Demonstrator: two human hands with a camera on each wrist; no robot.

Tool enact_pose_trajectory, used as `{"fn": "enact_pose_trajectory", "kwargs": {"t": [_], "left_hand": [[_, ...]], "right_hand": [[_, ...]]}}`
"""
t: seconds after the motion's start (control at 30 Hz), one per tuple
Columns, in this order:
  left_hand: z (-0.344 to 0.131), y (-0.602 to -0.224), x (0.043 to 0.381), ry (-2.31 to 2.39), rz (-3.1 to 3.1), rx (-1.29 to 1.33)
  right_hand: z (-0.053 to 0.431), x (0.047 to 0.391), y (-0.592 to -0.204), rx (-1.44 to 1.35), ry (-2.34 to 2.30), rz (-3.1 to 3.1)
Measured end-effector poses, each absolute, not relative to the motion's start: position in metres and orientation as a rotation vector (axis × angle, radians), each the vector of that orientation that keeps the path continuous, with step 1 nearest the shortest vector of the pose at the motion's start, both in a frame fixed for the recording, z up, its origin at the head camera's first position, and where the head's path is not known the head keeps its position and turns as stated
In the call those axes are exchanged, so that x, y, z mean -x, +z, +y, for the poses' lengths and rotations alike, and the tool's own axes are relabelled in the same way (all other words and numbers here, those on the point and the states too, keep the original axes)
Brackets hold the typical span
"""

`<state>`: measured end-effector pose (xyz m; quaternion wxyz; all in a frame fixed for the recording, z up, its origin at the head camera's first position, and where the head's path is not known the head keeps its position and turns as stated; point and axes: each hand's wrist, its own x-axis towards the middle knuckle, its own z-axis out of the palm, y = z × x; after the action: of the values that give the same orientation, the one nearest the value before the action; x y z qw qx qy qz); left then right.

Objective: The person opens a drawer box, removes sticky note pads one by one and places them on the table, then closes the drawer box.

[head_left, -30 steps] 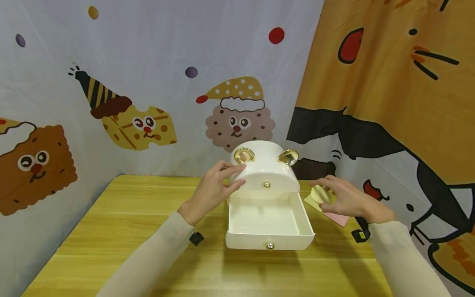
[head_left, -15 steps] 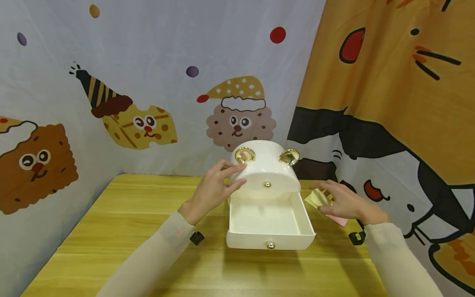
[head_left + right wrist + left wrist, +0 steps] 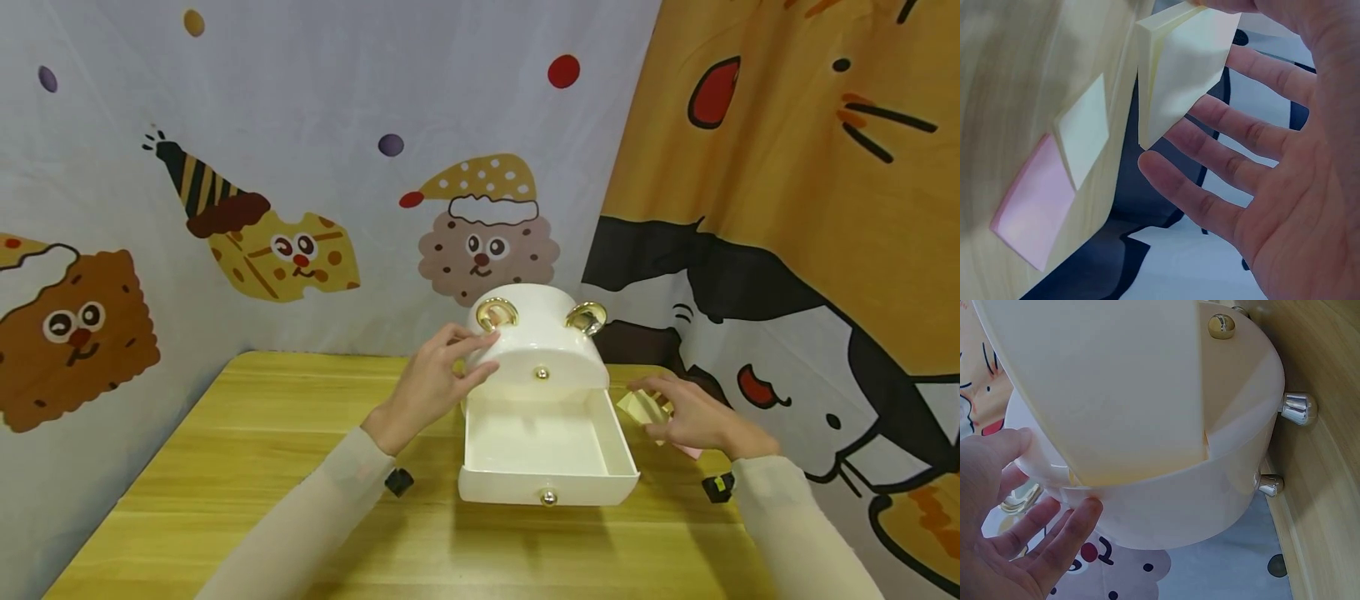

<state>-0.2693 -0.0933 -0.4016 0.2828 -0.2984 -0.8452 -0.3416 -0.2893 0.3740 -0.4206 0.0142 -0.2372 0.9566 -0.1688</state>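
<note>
A white drawer box [image 3: 525,329] with two gold ears stands on the table. Its lower drawer [image 3: 532,437] is pulled out, and its inside shows bare. My left hand [image 3: 429,382] touches the box's upper left side, thumb by the front face and fingers spread along the side. In the left wrist view, fingertips [image 3: 1092,507] lie against the white shell. My right hand [image 3: 1254,169] pinches a pale yellow sticky note pad [image 3: 1188,65], tilted up above the table. Beneath it lie another yellow sticky note pad [image 3: 1085,134] and a pink one [image 3: 1038,203].
The wooden table [image 3: 300,475] ends at cloth backdrops behind and to the right. Small gold knobs, such as the drawer knob [image 3: 549,497], stick out from the drawer fronts. Silver feet [image 3: 1297,409] hold the box up off the table.
My right hand has moved slightly left and toward me with the yellow sticky note pad, now covering more of the pink pad. The left hand and the box stay as they were.
</note>
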Motion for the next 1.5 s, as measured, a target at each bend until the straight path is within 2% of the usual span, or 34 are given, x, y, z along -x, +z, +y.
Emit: {"fn": "enact_pose_trajectory", "kwargs": {"t": [0.53,1.5], "left_hand": [[-0.093,-0.404,0.270,-0.884,-2.253,0.804],[-0.094,-0.403,0.271,-0.885,-2.255,0.795]], "right_hand": [[0.387,0.297,-0.452,0.672,-0.534,2.919],[0.392,0.292,-0.467,0.574,-0.496,2.798]]}}
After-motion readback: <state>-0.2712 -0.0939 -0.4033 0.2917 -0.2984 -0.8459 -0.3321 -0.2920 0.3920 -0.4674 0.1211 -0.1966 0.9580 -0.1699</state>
